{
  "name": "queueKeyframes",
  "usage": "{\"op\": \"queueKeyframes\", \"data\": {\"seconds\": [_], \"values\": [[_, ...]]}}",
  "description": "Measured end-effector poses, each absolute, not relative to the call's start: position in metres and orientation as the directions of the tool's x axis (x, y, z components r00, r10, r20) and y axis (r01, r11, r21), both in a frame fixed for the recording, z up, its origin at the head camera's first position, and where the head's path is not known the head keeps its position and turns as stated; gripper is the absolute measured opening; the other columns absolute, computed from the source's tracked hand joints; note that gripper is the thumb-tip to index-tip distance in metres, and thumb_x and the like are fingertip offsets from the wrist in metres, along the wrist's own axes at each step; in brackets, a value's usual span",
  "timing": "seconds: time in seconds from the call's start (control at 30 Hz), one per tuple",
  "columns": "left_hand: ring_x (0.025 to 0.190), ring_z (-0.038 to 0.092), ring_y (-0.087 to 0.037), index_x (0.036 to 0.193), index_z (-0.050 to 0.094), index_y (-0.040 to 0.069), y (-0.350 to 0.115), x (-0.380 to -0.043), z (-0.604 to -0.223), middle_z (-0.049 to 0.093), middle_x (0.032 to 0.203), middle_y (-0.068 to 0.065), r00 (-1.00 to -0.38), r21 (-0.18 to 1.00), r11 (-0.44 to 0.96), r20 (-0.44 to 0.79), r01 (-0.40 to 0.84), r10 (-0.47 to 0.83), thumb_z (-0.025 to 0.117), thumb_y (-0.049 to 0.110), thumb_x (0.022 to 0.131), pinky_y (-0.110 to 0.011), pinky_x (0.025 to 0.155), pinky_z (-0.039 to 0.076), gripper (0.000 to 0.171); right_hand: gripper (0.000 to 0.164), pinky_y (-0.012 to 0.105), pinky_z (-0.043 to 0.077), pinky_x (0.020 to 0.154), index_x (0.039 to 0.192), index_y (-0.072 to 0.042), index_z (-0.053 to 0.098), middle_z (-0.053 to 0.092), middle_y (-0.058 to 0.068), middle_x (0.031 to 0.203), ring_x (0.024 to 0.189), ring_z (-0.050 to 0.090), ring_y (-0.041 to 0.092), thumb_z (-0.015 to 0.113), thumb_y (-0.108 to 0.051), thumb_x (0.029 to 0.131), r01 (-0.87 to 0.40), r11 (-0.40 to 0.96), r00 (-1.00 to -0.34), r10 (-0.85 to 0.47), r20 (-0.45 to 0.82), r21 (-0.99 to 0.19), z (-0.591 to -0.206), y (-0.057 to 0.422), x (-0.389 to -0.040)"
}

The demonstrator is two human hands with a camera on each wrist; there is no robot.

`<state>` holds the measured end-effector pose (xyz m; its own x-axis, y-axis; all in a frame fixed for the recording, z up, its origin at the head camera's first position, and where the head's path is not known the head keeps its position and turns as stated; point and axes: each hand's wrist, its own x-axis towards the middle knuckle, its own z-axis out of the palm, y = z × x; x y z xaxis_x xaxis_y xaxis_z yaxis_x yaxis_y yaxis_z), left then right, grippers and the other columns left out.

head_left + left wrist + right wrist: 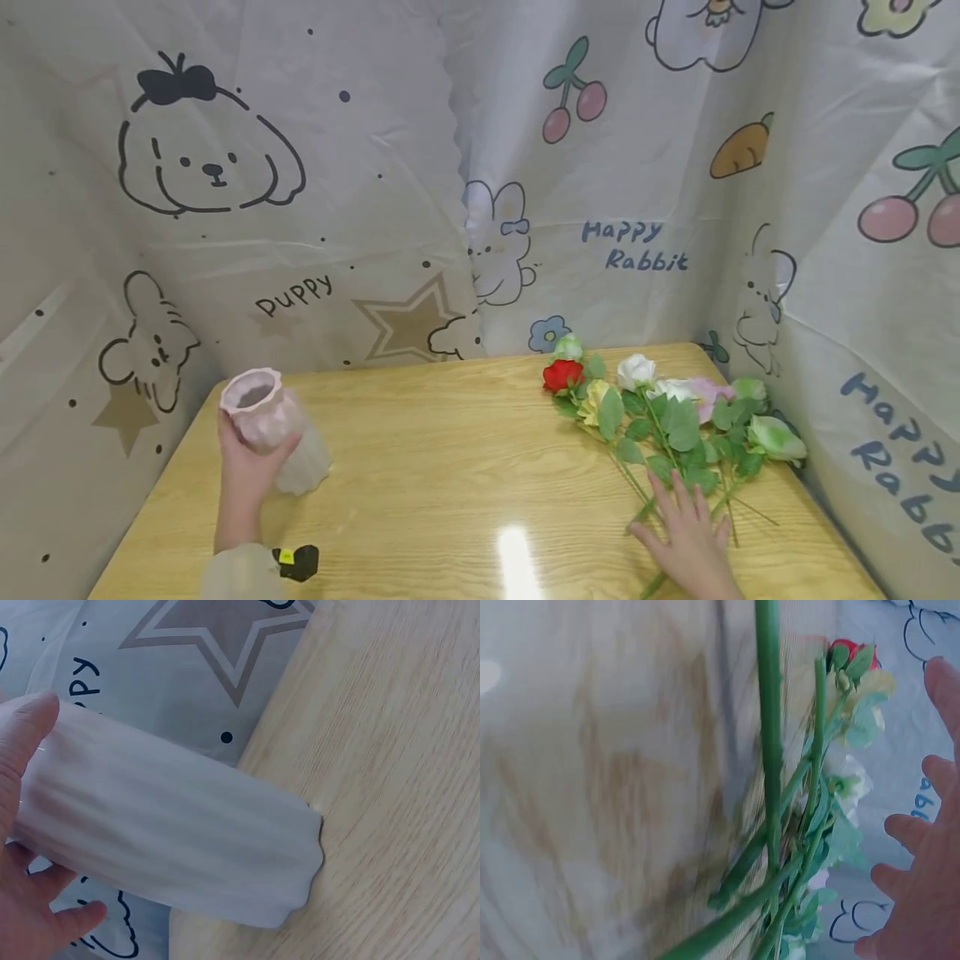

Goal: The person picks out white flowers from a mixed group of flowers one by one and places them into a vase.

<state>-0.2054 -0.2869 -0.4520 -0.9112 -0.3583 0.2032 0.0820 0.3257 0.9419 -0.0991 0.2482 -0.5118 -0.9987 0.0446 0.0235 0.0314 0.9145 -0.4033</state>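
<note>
Right grip (688, 537) over stems (769, 712), left grip (250, 467) around vase (172, 817)

Over toward the far left corner of the tabletop (435, 467), a ribbed vase (273, 421), pink at its scalloped rim and paling to white at the foot, has its mouth facing up; I can't tell whether the foot rests flat. Across by the far right corner lies a loose heap of flowers (682, 427): red, yellow, white, pinkish-lilac and pale green heads among leaves, their stems (769, 712) crossing toward the near edge.
</note>
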Motion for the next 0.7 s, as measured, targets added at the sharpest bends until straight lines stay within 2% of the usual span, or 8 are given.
{"op": "queueKeyframes", "data": {"seconds": [0.13, 0.3, 0.43, 0.53, 0.7], "values": [[0.133, 0.022, -0.028, 0.140, -0.006, 0.036, -0.294, -0.204, -0.449, 0.018, 0.147, -0.010, -0.938, 0.923, 0.384, 0.126, -0.008, -0.323, 0.072, 0.020, 0.070, -0.053, 0.111, 0.018, 0.105, 0.079, 0.084, 0.003, 0.081, 0.142, -0.017, 0.018, 0.017, 0.031, 0.144, 0.123, 0.012, 0.062, 0.042, -0.061, 0.081, 0.063, 0.921, -0.998, 0.066, -0.006, -0.386, -0.510, 0.259, -0.098], [0.133, 0.015, -0.045, 0.141, -0.015, 0.023, -0.308, -0.200, -0.442, 0.007, 0.150, -0.023, -0.969, 0.825, 0.549, 0.007, -0.134, -0.248, 0.065, 0.043, 0.074, -0.066, 0.103, 0.016, 0.107, 0.082, 0.085, 0.001, 0.080, 0.142, -0.014, 0.015, 0.017, 0.033, 0.142, 0.121, 0.012, 0.063, 0.041, -0.063, 0.081, 0.097, 0.932, -0.995, 0.084, -0.051, -0.350, -0.506, 0.279, -0.102], [0.129, 0.021, -0.046, 0.142, -0.007, 0.012, -0.318, -0.202, -0.438, 0.016, 0.146, -0.028, -0.987, 0.792, 0.603, 0.011, -0.090, -0.162, 0.064, 0.042, 0.076, -0.067, 0.100, 0.021, 0.102, 0.084, 0.085, 0.003, 0.079, 0.142, -0.012, 0.015, 0.018, 0.035, 0.141, 0.120, 0.016, 0.063, 0.037, -0.066, 0.081, 0.119, 0.946, -0.990, 0.091, -0.106, -0.302, -0.502, 0.297, -0.110], [0.125, 0.026, -0.045, 0.142, -0.005, 0.007, -0.322, -0.204, -0.436, 0.020, 0.142, -0.031, -0.995, 0.789, 0.612, 0.012, -0.053, -0.102, 0.064, 0.037, 0.077, -0.064, 0.098, 0.028, 0.099, 0.089, 0.086, 0.007, 0.077, 0.141, -0.009, 0.014, 0.019, 0.036, 0.140, 0.119, 0.024, 0.061, 0.035, -0.069, 0.079, 0.157, 0.946, -0.979, 0.111, -0.170, -0.284, -0.497, 0.311, -0.117], [0.125, 0.025, -0.044, 0.141, -0.008, 0.006, -0.324, -0.209, -0.435, 0.017, 0.141, -0.031, -0.999, 0.783, 0.621, -0.003, -0.037, -0.055, 0.064, 0.035, 0.078, -0.062, 0.097, 0.030, 0.099, 0.091, 0.083, 0.018, 0.078, 0.139, -0.003, 0.017, 0.027, 0.036, 0.136, 0.112, 0.037, 0.057, 0.036, -0.069, 0.079, 0.224, 0.925, -0.959, 0.152, -0.239, -0.308, -0.492, 0.325, -0.126]]}}
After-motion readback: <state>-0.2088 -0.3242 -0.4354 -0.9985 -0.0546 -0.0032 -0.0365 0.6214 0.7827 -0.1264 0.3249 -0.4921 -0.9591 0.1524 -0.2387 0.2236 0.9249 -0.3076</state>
